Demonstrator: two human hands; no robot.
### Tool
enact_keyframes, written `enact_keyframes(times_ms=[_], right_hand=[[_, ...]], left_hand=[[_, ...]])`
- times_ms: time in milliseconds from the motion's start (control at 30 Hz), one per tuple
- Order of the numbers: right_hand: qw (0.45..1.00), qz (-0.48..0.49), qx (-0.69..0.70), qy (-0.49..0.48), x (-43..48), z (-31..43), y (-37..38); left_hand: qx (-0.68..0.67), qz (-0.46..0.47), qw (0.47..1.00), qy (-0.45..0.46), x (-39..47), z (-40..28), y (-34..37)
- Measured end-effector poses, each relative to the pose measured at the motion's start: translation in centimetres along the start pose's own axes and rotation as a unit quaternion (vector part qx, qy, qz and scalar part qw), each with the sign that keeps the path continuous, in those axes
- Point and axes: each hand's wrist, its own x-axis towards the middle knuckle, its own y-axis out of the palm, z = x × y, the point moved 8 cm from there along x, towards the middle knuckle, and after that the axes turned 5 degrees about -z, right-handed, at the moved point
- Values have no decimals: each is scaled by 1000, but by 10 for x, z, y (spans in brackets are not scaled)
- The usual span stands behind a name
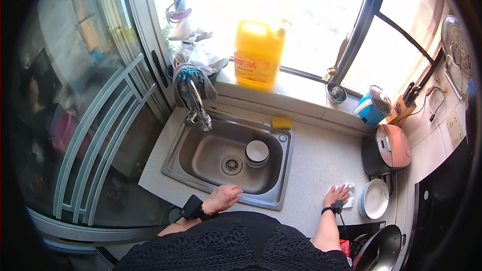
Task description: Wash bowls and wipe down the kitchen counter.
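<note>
My left hand [223, 198] hovers by the front rim of the stainless steel sink [287, 180], fingers loosely bent and nothing visible in it. On the counter to the right of the sink, my right hand [336, 195] is spread on or just over a crumpled white tissue or cloth [350, 197]; whether the fingers pinch it cannot be told. A small stack of white bowls [257, 151] stands in the sink basin, right of the drain strainer [231, 165]. Close to my right hand stands a stack of plates [376, 198].
A chrome faucet [196, 99] rises at the sink's back left. A yellow sponge [281, 122] lies behind the sink. On the sill stands a yellow jug [259, 54]. A rice cooker [387, 148], a blue pot [372, 106] and a knife block [403, 109] stand right; a wok [382, 250] is lower right.
</note>
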Motion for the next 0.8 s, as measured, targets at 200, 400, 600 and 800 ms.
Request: enact_keyframes(times_ms=[200, 400, 600, 800], right_hand=[[963, 18, 54, -262, -75, 123, -20], [842, 84, 149, -512, -140, 136, -41], [965, -54, 105, -235, -22, 26, -7], [995, 11, -28, 97, 34, -48, 12]], left_hand=[[-34, -12, 999, 30, 12, -13, 12], [-13, -3, 1000, 13, 1, -3, 13], [-19, 35, 999, -18, -6, 2, 23], [-22, 39, 999, -15, -5, 8, 25]])
